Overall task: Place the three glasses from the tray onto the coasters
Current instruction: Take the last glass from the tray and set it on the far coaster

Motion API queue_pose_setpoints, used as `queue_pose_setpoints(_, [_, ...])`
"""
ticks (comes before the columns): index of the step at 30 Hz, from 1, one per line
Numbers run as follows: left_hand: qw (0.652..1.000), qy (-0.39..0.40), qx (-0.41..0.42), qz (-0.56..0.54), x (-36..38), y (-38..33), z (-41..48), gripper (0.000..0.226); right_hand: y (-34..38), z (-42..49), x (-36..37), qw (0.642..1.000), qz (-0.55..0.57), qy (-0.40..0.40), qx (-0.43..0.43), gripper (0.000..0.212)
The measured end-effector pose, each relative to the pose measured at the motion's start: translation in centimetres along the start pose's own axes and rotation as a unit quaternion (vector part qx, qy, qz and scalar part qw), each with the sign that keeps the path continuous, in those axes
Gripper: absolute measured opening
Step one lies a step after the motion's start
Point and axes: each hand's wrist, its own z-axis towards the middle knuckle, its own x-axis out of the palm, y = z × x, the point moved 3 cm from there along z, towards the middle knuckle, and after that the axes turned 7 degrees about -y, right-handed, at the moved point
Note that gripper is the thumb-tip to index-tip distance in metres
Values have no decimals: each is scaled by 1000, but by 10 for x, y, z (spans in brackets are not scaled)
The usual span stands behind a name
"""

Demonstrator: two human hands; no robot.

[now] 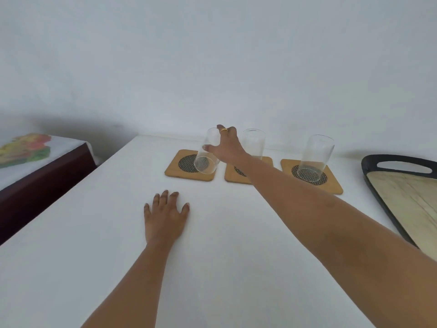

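Note:
Three square wooden coasters with dark mesh centres lie in a row at the back of the white table: left coaster (176,171), middle coaster (233,175), right coaster (333,185). My right hand (228,147) grips a clear glass (208,153), tilted, with its base over the left coaster; whether it touches is unclear. A second glass (253,143) stands on the middle coaster, partly behind my forearm. A third glass (315,157) stands upright on the right coaster. My left hand (165,216) rests flat on the table, fingers apart, holding nothing.
A black-rimmed tray (369,166) with a pale wood-look bottom sits at the right edge and holds no glasses in the visible part. A white wall rises right behind the coasters. To the left, across a gap, stands a dark wooden piece with a colourful cloth (26,147).

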Motion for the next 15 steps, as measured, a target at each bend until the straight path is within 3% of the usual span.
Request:
queue_pose_setpoints(7, [1000, -16, 3, 2, 2, 0, 0, 55, 10, 31, 35, 996, -55, 16, -66, 72])
queue_pose_setpoints(15, [1000, -17, 5, 10, 3, 0, 0, 56, 14, 51, 60, 993, -69, 38, -84, 62])
